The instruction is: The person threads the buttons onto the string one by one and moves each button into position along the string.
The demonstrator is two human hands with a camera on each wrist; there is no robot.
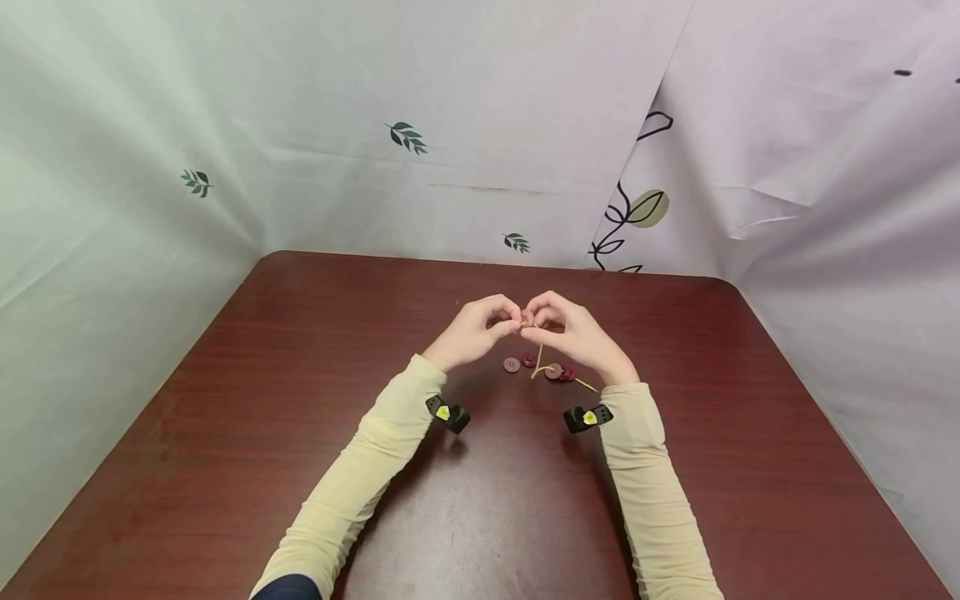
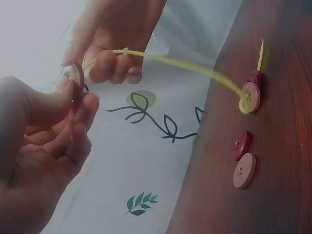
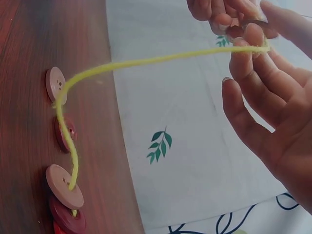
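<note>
Both hands are close together above the table, fingertips nearly meeting. My left hand (image 1: 480,329) pinches a pinkish-brown button (image 2: 73,83) between thumb and fingers. My right hand (image 1: 573,329) is at the button's other side, with yellow yarn (image 2: 170,62) pinched at its fingertips. From there the yarn hangs down to a pinkish button (image 1: 553,371) threaded on it. Against that one lie dark red buttons (image 3: 68,217), also on the strand, whose tail (image 1: 587,385) extends to the right. Fingers partly hide the held button, so how far the yarn passes through it cannot be told.
A loose pinkish button (image 1: 512,364) and a loose dark red button (image 1: 528,360) lie side by side, left of the threaded ones. The brown wooden table (image 1: 225,433) is bordered by white curtains (image 1: 480,100) with leaf prints. Black cameras (image 1: 588,418) sit at both wrists.
</note>
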